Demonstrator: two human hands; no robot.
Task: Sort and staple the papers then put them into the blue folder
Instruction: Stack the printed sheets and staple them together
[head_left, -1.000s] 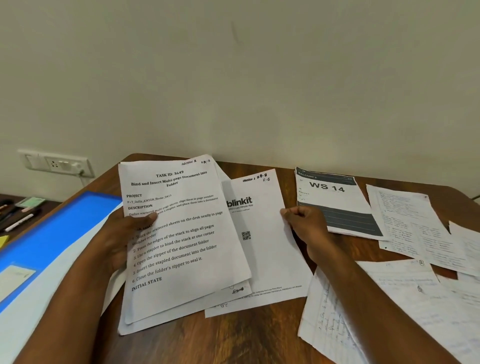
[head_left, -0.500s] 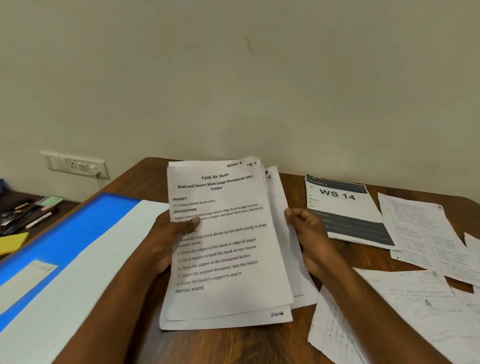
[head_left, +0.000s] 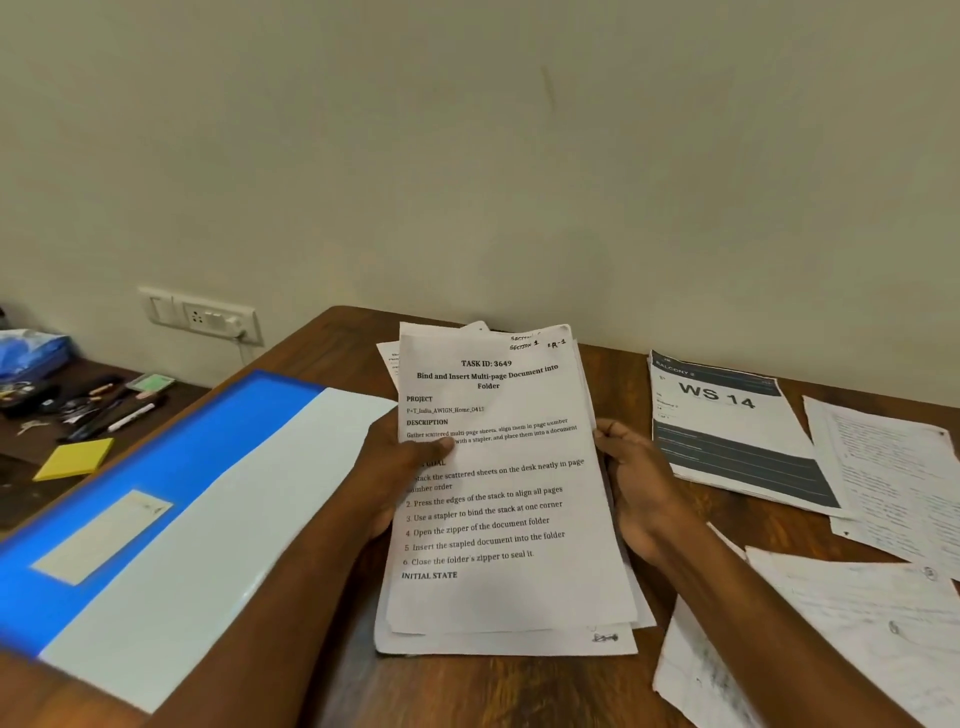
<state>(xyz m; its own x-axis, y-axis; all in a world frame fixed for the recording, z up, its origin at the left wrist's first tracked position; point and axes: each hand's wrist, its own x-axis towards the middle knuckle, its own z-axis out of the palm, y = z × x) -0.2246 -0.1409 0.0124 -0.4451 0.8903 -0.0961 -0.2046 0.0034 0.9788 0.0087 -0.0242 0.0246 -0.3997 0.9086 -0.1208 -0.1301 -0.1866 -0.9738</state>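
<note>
A stack of printed sheets (head_left: 509, 582) headed "TASK ID: 3649" is held over the wooden desk (head_left: 493, 691), its edges roughly even. My left hand (head_left: 389, 467) grips the stack's left edge, thumb lying on the top page. My right hand (head_left: 639, 478) holds the right edge, fingers curled around it. The blue folder (head_left: 171, 467) lies flat at the left with a white flap and a pale label. No stapler can be made out.
A "WS 14" booklet (head_left: 727, 431) and several handwritten sheets (head_left: 893, 467) lie at the right. More loose sheets (head_left: 831, 639) cover the near right. A lower side surface at the left holds yellow sticky notes (head_left: 72, 460) and pens (head_left: 114, 410). A wall socket (head_left: 202, 317) sits behind.
The sheet in my right hand has been slid in with the stack in my left. Both hands now hold one gathered stack at its side edges, nearer the desk's middle.
</note>
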